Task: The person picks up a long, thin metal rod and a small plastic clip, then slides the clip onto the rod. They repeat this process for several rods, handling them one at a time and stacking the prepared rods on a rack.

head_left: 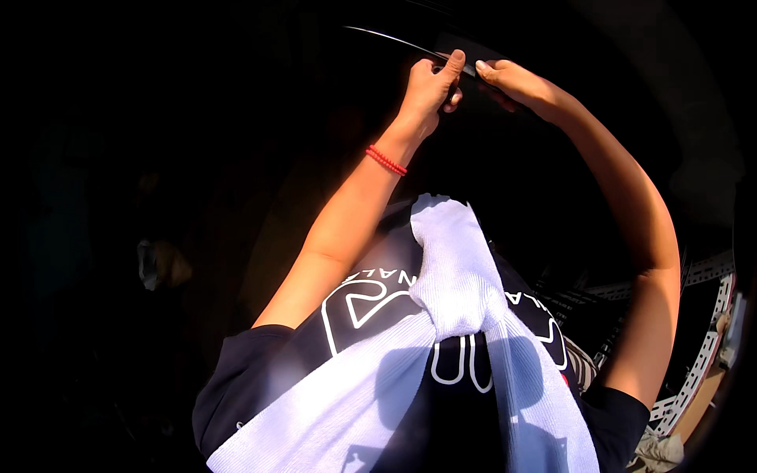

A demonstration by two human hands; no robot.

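Observation:
Near the top of the head view, both my arms reach out to a dark thing in deep shadow. Its thin, bright, curved edge (394, 39) runs from the upper left down to my hands; its kind and full shape are lost in the dark. My left hand (428, 94), with red beads at the wrist, is closed with the thumb up and the fingers curled. Just right of it, my right hand (527, 88) is closed too, its thumb by a small grey patch and its fingers partly hidden underneath. What each hand grips cannot be made out.
A pale knotted cloth (457, 272) hangs over my dark shirt. White perforated metal strips (698, 378) stand at the lower right, with crumpled pale material (661, 449) beside them. At left, a dim whitish and tan thing (163, 264) shows; most surroundings are black.

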